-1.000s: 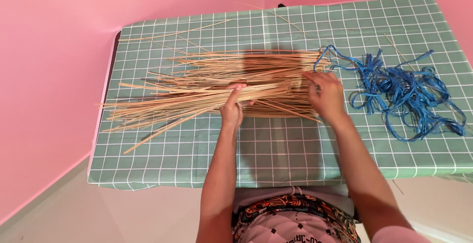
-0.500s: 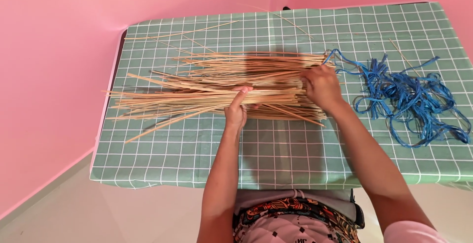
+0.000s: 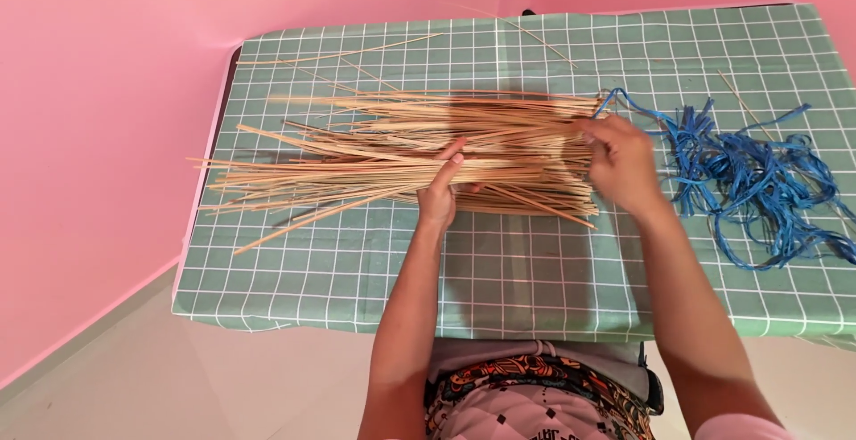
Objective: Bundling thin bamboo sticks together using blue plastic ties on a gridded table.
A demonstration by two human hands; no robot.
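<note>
Pressing flat on the near side of the sticks, the left hand lies open with fingers stretched over the middle of the pile, holding nothing, while the right hand curls around the squared-off right ends, seemingly gripping a bunch of them. From this position the risk, as I judge it, is that the pile fans further: the left ends already splay loose toward the table edge, and a push from the right could send thin sticks sliding off onto the floor or snap them. The sticks are long, thin, pale tan, lying roughly parallel across the green checked cloth. A tangle of blue cord lies just beyond the right hand, near enough to snag. Farther back, a few stray sticks lie apart.
</note>
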